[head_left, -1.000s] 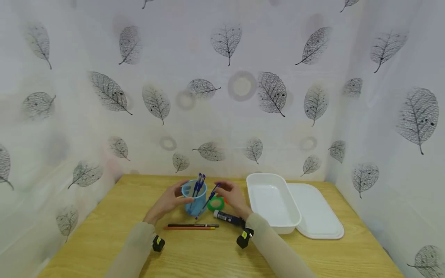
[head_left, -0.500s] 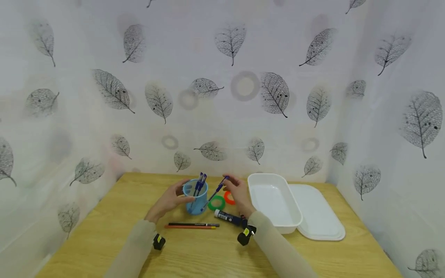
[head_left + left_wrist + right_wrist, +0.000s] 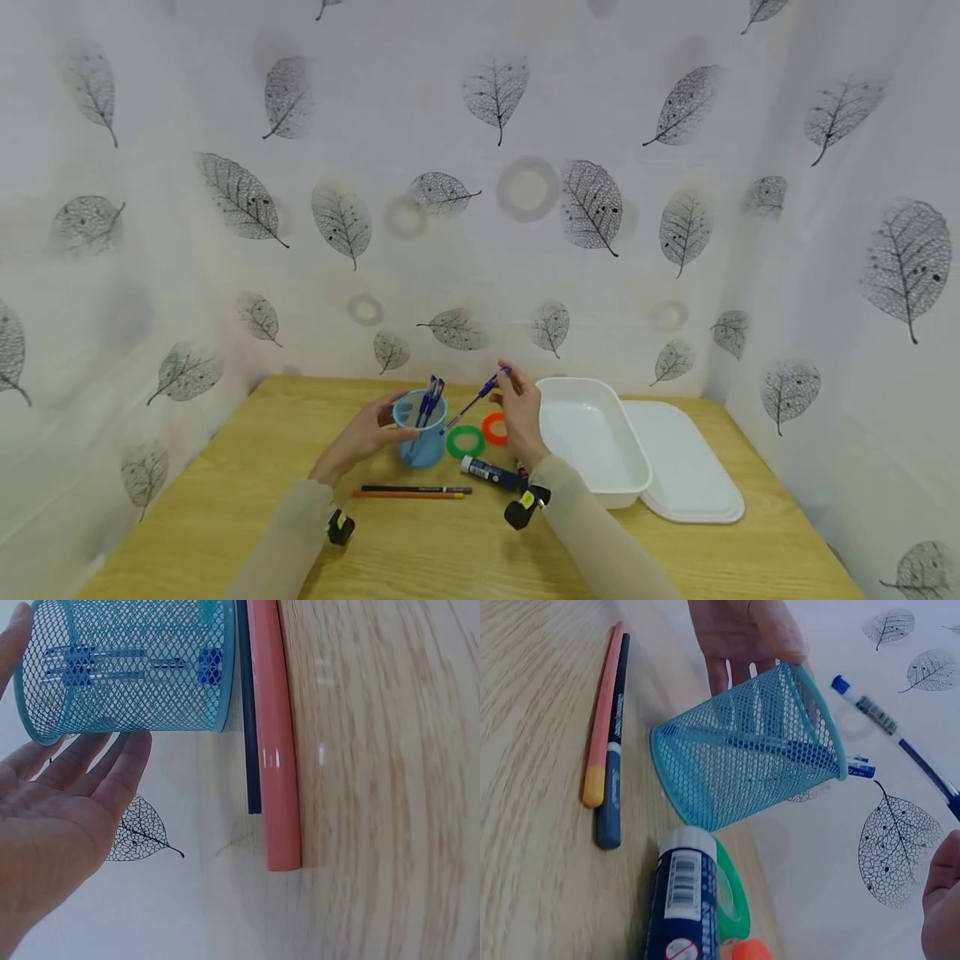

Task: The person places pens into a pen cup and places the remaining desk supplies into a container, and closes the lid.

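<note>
From where I stand, a person sits or stands at a wooden table [image 3: 405,554], both hands busy around a blue mesh cup [image 3: 423,450]. The cup is upright on the tabletop, left of centre, and two blue pens [image 3: 430,400] lean together inside it, tops above the rim. The left hand [image 3: 366,436] holds the cup, thumb on the near side and fingers against the mesh further back. The right hand [image 3: 521,414] pinches a third pen [image 3: 477,399] by its upper end; this pen slants down toward the cup's right side, its lower end near the cup but outside it. In front of the cup lie a black pencil [image 3: 412,488] and an orange pencil [image 3: 412,495], side by side. To the right are a green ring [image 3: 465,455], an orange ring [image 3: 487,429] and a dark blue tube with a white cap [image 3: 489,472], then a white tray [image 3: 603,497] with a white lid [image 3: 686,458] beside it. The step in hand seems to be handling one pen at the cup; this moment alone does not tell me whether it goes in or out. Either way, the next move calls for a steady cup and a pen kept clear of its rim.
</note>
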Demonstrator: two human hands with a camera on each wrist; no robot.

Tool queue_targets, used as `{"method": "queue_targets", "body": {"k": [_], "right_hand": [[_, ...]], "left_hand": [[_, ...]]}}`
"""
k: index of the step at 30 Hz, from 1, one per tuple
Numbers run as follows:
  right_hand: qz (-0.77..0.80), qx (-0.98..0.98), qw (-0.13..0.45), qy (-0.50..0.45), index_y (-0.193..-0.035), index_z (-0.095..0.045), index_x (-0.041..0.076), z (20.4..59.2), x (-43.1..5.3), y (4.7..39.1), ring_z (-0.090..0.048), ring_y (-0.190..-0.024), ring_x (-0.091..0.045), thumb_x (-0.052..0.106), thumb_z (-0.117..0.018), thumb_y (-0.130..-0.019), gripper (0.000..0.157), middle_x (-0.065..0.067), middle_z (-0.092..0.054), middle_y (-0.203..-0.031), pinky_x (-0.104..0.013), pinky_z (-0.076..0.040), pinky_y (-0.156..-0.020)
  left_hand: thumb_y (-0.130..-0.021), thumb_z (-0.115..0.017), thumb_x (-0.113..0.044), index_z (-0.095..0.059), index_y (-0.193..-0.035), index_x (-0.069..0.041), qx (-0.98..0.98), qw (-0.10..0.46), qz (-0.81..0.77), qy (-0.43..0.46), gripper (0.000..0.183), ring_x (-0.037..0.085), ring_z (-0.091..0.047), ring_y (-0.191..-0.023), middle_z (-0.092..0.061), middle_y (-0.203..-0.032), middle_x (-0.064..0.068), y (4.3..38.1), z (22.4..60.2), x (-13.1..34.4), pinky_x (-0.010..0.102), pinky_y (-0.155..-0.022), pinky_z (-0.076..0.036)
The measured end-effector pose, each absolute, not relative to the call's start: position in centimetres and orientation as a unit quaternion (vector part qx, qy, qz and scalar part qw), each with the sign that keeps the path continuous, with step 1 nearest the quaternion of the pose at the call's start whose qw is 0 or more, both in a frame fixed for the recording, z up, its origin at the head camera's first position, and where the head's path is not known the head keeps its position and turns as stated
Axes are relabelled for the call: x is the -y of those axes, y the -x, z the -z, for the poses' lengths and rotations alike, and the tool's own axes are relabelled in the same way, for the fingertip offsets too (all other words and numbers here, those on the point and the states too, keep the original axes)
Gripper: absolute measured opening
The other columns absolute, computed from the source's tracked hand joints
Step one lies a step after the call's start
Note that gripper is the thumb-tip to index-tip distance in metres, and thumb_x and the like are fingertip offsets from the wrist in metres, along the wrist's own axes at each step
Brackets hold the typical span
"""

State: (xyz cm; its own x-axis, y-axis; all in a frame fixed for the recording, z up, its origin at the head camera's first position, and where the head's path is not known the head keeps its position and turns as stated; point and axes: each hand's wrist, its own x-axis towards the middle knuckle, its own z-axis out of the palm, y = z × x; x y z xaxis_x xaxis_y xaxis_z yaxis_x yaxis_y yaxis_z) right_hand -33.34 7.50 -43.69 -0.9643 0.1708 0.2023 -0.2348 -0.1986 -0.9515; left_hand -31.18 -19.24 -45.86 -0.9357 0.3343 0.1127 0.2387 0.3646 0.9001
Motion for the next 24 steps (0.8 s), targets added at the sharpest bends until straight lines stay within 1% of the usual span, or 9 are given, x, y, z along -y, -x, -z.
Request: {"method": "queue_targets", "body": {"k": [2, 5, 8, 11, 15, 17, 18, 22, 24], "right_hand": [[-0.774, 0.619, 0.129, -0.027, -0.130, -0.062, 0.011, 43.5, -7.4, 33.3, -0.059, -0.087, -0.017, 0.019, -0.053, -0.102, 0.030, -0.001, -0.052, -0.096, -0.039, -0.058, -0.083], [-0.773, 0.622, 0.124, -0.023, -0.132, -0.060, 0.015, 43.2, -7.1, 33.2, -0.060, -0.090, -0.016, 0.021, -0.052, -0.103, 0.031, -0.002, -0.051, -0.101, -0.042, -0.056, -0.088], [-0.771, 0.625, 0.120, -0.018, -0.131, -0.060, 0.017, 42.9, -6.9, 33.1, -0.061, -0.089, -0.015, 0.021, -0.052, -0.103, 0.030, -0.002, -0.053, -0.105, -0.041, -0.056, -0.089], [-0.766, 0.630, 0.123, -0.023, -0.130, -0.060, 0.017, 42.7, -6.7, 33.1, -0.061, -0.087, -0.014, 0.020, -0.053, -0.103, 0.029, -0.004, -0.055, -0.108, -0.037, -0.057, -0.087], [-0.758, 0.637, 0.135, -0.042, -0.129, -0.061, 0.015, 42.8, -6.3, 33.4, -0.059, -0.085, -0.012, 0.019, -0.053, -0.102, 0.028, -0.005, -0.057, -0.107, -0.031, -0.056, -0.076], [-0.753, 0.641, 0.139, -0.049, -0.128, -0.062, 0.016, 42.8, -6.1, 33.4, -0.059, -0.083, -0.012, 0.019, -0.054, -0.102, 0.027, -0.004, -0.058, -0.104, -0.031, -0.056, -0.073], [-0.751, 0.643, 0.140, -0.054, -0.128, -0.061, 0.016, 42.8, -6.0, 33.4, -0.059, -0.083, -0.012, 0.019, -0.054, -0.102, 0.027, -0.004, -0.058, -0.103, -0.033, -0.056, -0.072], [-0.743, 0.651, 0.137, -0.073, -0.130, -0.061, 0.016, 43.0, -5.6, 33.4, -0.059, -0.082, -0.011, 0.020, -0.054, -0.102, 0.029, -0.004, -0.059, -0.103, -0.038, -0.057, -0.073], [-0.740, 0.654, 0.135, -0.082, -0.130, -0.061, 0.017, 43.1, -5.4, 33.4, -0.058, -0.082, -0.010, 0.020, -0.054, -0.102, 0.030, -0.003, -0.059, -0.102, -0.035, -0.057, -0.070]], "left_hand": [[-0.084, -0.078, -0.031, -0.037, -0.150, -0.012, -0.826, 0.044, -0.536, -0.169, 0.080, 0.039, -0.049, -0.130, -0.051, -0.144, 0.019, 31.1, 46.0, 19.3, 0.054, -0.107, -0.042], [-0.085, -0.077, -0.031, -0.036, -0.151, -0.012, -0.826, 0.043, -0.537, -0.167, 0.080, 0.039, -0.049, -0.131, -0.051, -0.143, 0.018, 31.2, 46.0, 19.3, 0.054, -0.108, -0.041], [-0.085, -0.077, -0.030, -0.037, -0.150, -0.013, -0.826, 0.044, -0.536, -0.170, 0.079, 0.039, -0.049, -0.131, -0.052, -0.143, 0.018, 31.2, 46.0, 19.2, 0.054, -0.108, -0.041], [-0.084, -0.078, -0.030, -0.038, -0.150, -0.014, -0.827, 0.045, -0.534, -0.174, 0.079, 0.038, -0.050, -0.130, -0.051, -0.143, 0.017, 31.4, 45.9, 19.1, 0.054, -0.108, -0.041], [-0.084, -0.078, -0.031, -0.037, -0.150, -0.014, -0.827, 0.045, -0.532, -0.173, 0.080, 0.038, -0.050, -0.130, -0.050, -0.144, 0.018, 31.4, 45.9, 19.1, 0.053, -0.107, -0.042], [-0.084, -0.078, -0.031, -0.037, -0.151, -0.014, -0.828, 0.046, -0.531, -0.171, 0.080, 0.038, -0.050, -0.130, -0.050, -0.144, 0.018, 31.4, 45.8, 19.1, 0.053, -0.107, -0.043], [-0.084, -0.078, -0.031, -0.037, -0.151, -0.014, -0.828, 0.046, -0.532, -0.170, 0.080, 0.038, -0.050, -0.130, -0.051, -0.144, 0.018, 31.3, 45.8, 19.1, 0.053, -0.107, -0.043], [-0.085, -0.078, -0.031, -0.037, -0.151, -0.014, -0.828, 0.045, -0.533, -0.169, 0.079, 0.039, -0.050, -0.130, -0.051, -0.144, 0.017, 31.3, 45.9, 19.1, 0.053, -0.107, -0.042], [-0.084, -0.078, -0.031, -0.037, -0.151, -0.014, -0.827, 0.046, -0.534, -0.170, 0.080, 0.039, -0.050, -0.130, -0.051, -0.144, 0.018, 31.3, 46.0, 19.1, 0.053, -0.108, -0.042]]}}
